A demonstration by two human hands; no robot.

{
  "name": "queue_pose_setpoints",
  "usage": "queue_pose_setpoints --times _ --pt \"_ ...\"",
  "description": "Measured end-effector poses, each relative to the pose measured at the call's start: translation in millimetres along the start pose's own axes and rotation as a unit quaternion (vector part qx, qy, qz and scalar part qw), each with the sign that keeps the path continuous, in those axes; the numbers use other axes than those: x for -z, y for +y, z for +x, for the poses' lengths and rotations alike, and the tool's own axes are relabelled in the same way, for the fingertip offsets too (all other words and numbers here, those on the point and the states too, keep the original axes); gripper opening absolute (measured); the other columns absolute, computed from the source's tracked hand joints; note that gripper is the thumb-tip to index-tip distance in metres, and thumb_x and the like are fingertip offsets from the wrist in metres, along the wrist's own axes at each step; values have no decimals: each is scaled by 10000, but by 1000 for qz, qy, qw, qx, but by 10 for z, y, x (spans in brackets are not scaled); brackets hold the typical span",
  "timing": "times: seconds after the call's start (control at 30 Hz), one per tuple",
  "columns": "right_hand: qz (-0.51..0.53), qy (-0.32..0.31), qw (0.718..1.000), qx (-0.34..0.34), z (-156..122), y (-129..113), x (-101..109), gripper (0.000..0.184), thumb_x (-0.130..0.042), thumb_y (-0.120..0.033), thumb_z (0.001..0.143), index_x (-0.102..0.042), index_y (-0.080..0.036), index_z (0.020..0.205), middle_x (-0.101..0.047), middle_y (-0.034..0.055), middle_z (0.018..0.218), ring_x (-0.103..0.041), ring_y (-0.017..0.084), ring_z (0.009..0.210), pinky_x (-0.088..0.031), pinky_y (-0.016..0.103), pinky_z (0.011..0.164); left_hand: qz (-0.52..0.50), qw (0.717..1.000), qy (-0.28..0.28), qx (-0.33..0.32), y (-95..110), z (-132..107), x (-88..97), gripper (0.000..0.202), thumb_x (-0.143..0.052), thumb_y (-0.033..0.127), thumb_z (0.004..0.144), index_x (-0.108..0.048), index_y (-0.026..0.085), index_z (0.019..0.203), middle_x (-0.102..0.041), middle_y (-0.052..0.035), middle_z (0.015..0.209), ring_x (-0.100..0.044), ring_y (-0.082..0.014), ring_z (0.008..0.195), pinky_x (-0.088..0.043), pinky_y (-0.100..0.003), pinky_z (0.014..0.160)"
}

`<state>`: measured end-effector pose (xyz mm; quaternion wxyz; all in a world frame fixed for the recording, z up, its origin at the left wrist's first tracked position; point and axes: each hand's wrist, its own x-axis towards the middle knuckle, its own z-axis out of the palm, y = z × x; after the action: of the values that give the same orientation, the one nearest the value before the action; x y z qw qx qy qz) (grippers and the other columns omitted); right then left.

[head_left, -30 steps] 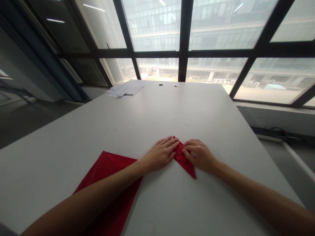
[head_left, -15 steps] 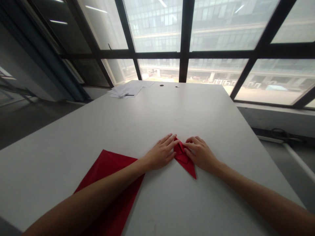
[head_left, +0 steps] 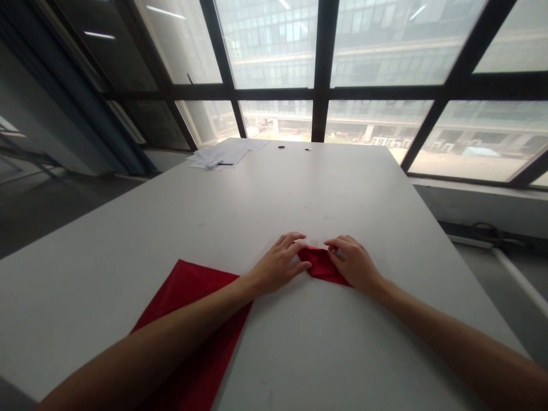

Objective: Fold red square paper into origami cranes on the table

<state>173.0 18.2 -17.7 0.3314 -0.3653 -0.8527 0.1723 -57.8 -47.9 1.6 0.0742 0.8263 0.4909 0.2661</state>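
A small piece of folded red paper (head_left: 322, 266) lies on the white table, its long side now running nearly left to right. My left hand (head_left: 280, 264) has its left end between thumb and curled fingers. Around the right end are the bent fingers and thumb of my right hand (head_left: 354, 264), which hide part of that end. Under my left forearm rests a larger red sheet (head_left: 180, 285), partly covered by the arm.
Loose white papers (head_left: 222, 153) lie at the far left of the white table (head_left: 274, 194). Two small dark round spots sit near its far edge. Large windows with dark frames (head_left: 319, 68) stand behind it. A cable (head_left: 488, 231) is on the floor side at right.
The folded red paper has turned, from slanting down toward me to lying nearly crosswise. Both hands have shifted their fingers on it, and the left fingers have lifted from lying flat.
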Motion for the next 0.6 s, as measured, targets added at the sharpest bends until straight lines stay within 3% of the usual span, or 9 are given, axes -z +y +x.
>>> queue_pose_setpoints --times 0.17,0.3,0.43,0.6 --pt "-23 13 999 -35 20 4 8 103 -588 -158 842 -660 -220 804 -647 29 807 -563 206 808 -448 336 777 -13 1000 12 -19 10 4 10 307 -683 277 878 -616 270 1177 -543 -71 1363 -474 -244 1296 -421 -447 1103" --pt "-40 34 996 -72 28 18 9 81 -590 -148 808 -618 -223 811 -612 20 784 -550 212 796 -439 332 747 -17 999 29 -21 21 13 15 132 -626 197 901 -658 253 1016 -587 -54 1250 -534 -225 1200 -463 -416 1040" --pt "-71 51 995 -38 22 -25 27 196 -583 -98 793 -597 -229 939 -608 47 924 -547 228 894 -442 353 811 -7 1000 27 -11 12 21 9 99 -613 156 886 -663 239 868 -606 -39 1109 -573 -204 1061 -490 -372 964" --pt "-131 -6 991 8 12 -51 39 165 -554 -132 872 -673 -238 911 -622 61 945 -542 238 937 -412 384 863 20 1000 2 1 11 25 0 123 -602 121 841 -655 229 867 -642 -32 977 -597 -201 952 -478 -359 902"
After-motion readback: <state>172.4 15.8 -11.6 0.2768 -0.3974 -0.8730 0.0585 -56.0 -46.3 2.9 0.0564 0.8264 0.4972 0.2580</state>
